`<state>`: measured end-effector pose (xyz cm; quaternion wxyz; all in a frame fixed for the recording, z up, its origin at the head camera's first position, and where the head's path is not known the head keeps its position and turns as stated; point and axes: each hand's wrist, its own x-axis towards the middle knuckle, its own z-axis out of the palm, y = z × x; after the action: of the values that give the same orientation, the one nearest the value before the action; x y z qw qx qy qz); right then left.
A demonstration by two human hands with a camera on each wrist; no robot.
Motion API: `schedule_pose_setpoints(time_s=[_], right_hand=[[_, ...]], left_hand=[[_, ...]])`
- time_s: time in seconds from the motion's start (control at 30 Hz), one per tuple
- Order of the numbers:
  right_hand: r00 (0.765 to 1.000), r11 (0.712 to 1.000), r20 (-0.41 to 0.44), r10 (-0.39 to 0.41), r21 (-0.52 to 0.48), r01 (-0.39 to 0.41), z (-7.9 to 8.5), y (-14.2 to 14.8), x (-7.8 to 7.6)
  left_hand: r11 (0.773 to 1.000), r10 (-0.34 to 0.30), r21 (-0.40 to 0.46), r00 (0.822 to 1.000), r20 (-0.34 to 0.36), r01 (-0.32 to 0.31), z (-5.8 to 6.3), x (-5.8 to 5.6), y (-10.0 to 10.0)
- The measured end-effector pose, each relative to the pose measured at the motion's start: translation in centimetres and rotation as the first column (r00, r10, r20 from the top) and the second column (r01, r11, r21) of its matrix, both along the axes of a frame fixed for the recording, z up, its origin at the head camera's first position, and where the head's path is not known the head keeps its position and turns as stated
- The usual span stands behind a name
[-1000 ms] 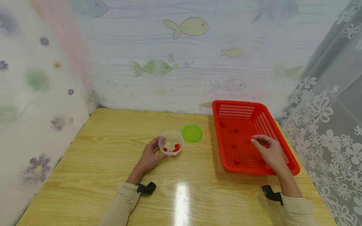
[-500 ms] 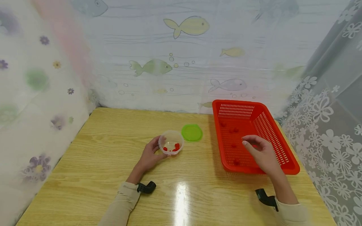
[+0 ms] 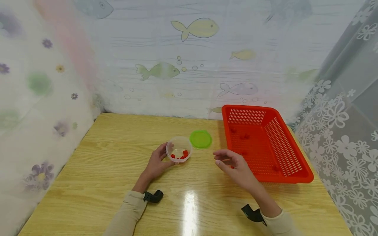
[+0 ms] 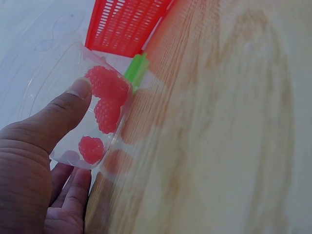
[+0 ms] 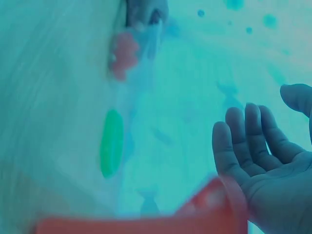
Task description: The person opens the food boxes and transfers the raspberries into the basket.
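My left hand (image 3: 156, 163) holds a clear round plastic tub (image 3: 179, 144) on the table, thumb on the near side and fingers behind. Several red raspberries (image 4: 107, 112) lie at the bottom of the tub. My right hand (image 3: 236, 167) is over the near left rim of the red basket (image 3: 290, 141), to the right of the tub. In the right wrist view its fingers are loosely extended, thumb apart, and nothing shows between them. More raspberries (image 3: 246, 136) lie scattered in the basket; the hand and forearm cover part of its near left corner.
A green lid (image 3: 200, 139) lies flat on the wooden table (image 3: 118, 141), between tub and basket. A fish-patterned curtain (image 3: 159, 39) hangs along the back edge. Lacy grey fabric (image 3: 339, 131) borders the right side, close to the basket.
My right hand has moved left from above the basket's inside to its near left rim, its fingers reaching past the rim. The left hand and tub have stayed in place.
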<state>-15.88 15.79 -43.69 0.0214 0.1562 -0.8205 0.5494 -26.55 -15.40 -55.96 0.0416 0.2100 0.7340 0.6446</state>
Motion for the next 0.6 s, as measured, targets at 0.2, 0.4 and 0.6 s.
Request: schedule_pose_setpoints(time_s=[0.2,0.4,0.6], right_hand=[[0.999,0.999,0.002,0.044,-0.005,-0.044,-1.4,-3.1,-1.1],[0.999,0.999,0.024,0.028,0.03,-0.029,-3.0,-5.9,-3.0],[0.998,0.996,0.03,-0.049,0.072,0.046,-4.8,-7.7,-5.9]], left_hand=[[1.0,0.011,-0.015,0.999,0.038,-0.011,0.1,0.0,0.0],[1.0,0.017,-0.021,1.0,0.016,-0.016,0.0,0.0,0.0],[1.0,0.006,-0.007,1.0,0.007,-0.006,0.0,-0.1,0.1]])
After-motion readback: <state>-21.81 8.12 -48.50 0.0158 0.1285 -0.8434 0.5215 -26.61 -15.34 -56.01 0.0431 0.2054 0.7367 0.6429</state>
